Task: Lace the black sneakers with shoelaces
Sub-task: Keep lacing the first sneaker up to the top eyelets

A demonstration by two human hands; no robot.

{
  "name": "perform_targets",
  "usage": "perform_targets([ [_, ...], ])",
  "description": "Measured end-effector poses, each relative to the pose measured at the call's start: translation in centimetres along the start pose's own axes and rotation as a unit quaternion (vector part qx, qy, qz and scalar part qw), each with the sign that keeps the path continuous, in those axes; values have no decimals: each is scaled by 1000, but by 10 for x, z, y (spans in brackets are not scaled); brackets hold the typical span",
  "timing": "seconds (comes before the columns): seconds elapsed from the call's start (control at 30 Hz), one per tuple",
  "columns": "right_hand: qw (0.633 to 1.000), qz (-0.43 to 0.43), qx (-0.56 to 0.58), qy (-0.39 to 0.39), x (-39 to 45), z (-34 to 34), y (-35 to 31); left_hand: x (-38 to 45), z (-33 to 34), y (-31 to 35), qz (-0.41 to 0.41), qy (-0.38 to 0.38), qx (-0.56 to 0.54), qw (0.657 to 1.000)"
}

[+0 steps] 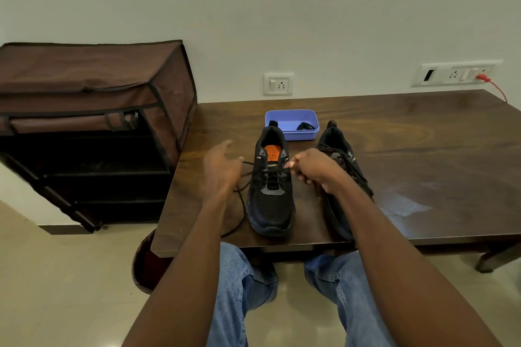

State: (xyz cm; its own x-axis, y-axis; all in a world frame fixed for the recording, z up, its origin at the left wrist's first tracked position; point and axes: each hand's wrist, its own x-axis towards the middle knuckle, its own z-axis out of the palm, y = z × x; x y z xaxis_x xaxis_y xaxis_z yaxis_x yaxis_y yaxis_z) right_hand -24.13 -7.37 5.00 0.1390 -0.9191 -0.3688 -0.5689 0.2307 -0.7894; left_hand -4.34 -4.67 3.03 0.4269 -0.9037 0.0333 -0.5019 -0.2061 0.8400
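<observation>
Two sneakers on my table, tray behind.
Left sneaker (271, 189) at twelve o'clock, right sneaker (339, 177) at one, tray (291, 124) beyond, cabinet (93, 127) at ten.

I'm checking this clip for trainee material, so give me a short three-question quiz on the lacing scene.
1. True or false: the blue tray sits behind the left sneaker.
2. Which hand pinches the shoelace at an upper eyelet? A) the left hand B) the right hand
3. Fill in: the left sneaker's insole is ____.

Key: 1 true. 2 B; its fingers pinch the lace at the shoe's edge, while the left hand is spread open beside the trailing lace end. 3 orange.
</observation>
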Motion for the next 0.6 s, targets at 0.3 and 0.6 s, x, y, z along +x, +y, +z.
perform_targets([
  [0.3,989,-59,133,29,1,3,0,-5,14,1,82,-169,-106,976],
  [0.6,992,-30,92,81,6,5,5,-6,13,-1,42,-11,-17,999],
])
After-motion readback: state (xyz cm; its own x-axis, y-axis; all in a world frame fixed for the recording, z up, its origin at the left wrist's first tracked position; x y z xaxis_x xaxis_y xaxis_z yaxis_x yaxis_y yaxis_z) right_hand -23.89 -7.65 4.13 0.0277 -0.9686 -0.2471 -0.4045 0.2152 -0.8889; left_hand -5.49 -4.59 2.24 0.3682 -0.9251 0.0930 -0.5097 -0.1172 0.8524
